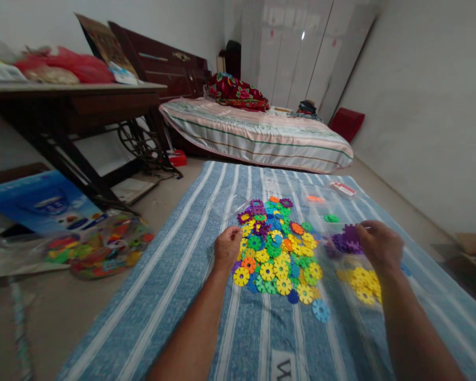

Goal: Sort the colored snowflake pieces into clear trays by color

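Observation:
A mixed heap of plastic gear-shaped pieces (pixel 280 259) in yellow, green, orange, blue and purple lies on a striped cloth (pixel 190 238). My left hand (pixel 227 247) is at the heap's left edge with its fingers curled together; whatever it may hold is hidden. Over to the right, my right hand (pixel 381 244) pinches a purple gear piece (pixel 352 234). That piece is just above a clear container's group of purple gear pieces (pixel 340 243). Closer to me, yellow gear pieces (pixel 365 286) fill another clear section, partly covered by my right forearm.
Green pieces (pixel 331 218) and orange pieces (pixel 315 199) sit in sections farther back. A red-and-white box (pixel 342 189) rests at the cloth's far right. On the floor at left are bags of colourful pieces (pixel 103 246), below a sewing-machine table (pixel 75 92). A bed (pixel 257 135) stands beyond.

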Tool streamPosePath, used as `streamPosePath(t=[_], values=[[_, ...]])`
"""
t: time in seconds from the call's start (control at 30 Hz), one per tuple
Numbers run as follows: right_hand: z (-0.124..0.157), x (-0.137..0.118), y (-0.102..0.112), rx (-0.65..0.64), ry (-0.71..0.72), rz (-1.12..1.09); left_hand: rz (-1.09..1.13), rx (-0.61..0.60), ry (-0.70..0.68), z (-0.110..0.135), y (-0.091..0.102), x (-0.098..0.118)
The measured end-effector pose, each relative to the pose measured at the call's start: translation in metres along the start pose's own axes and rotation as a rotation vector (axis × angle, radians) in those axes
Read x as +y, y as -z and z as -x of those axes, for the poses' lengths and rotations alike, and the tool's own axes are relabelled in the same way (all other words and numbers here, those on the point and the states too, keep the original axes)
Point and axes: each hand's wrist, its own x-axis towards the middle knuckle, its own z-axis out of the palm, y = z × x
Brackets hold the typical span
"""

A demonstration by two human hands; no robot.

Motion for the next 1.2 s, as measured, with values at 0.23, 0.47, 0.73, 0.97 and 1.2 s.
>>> streamPosePath(t=[0.23, 0.47, 0.73, 0.97, 1.2], values=[[0.032, -0.022, -0.012, 0.023, 0.297, 0.087, -0.01, -0.004, -0.013, 0.001, -0.001, -0.002], [0.139, -0.13, -0.038, -0.326, 0.809, -0.376, 0.002, -0.009, -0.012, 0.002, -0.001, -0.001], [0.186, -0.163, -0.067, -0.496, 0.872, -0.206, 0.046, -0.021, 0.016, 0.004, 0.001, 0.004], [0.179, -0.138, -0.05, -0.423, 0.817, -0.076, 0.036, -0.021, 0.011, 0.004, -0.002, 0.001], [0.185, -0.166, -0.061, -0.438, 0.889, -0.136, 0.027, -0.024, 0.006, 0.003, -0.001, 0.003]])
